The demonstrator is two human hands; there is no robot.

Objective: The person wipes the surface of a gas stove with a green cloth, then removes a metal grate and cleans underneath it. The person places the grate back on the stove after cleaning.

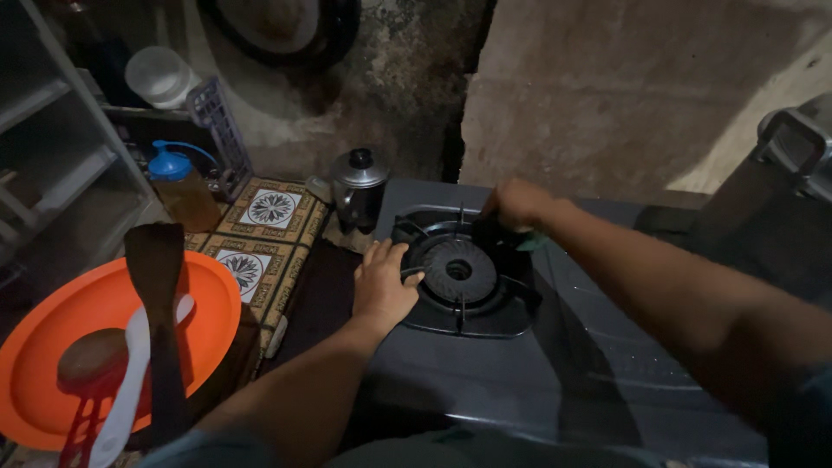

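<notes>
**One head camera, looking down at the stove**

A single view — worn on the person's head, tilted steeply down and slightly forward. It sits close: both forearms enter from the bottom edge and the stove [555, 347] fills the middle and lower right. The burner [458, 270] lies near centre. The frame reaches a rough wall [607, 95] at the top, shelves [52, 130] at left and an orange basin [208, 303] at lower left — no second view to share with.

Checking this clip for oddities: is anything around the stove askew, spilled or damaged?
No spill or visible damage. The stove has no pot on it; the left hand rests at the burner edge, and the right hand presses a dark cloth at its far side. Utensils lie across the orange basin.
</notes>
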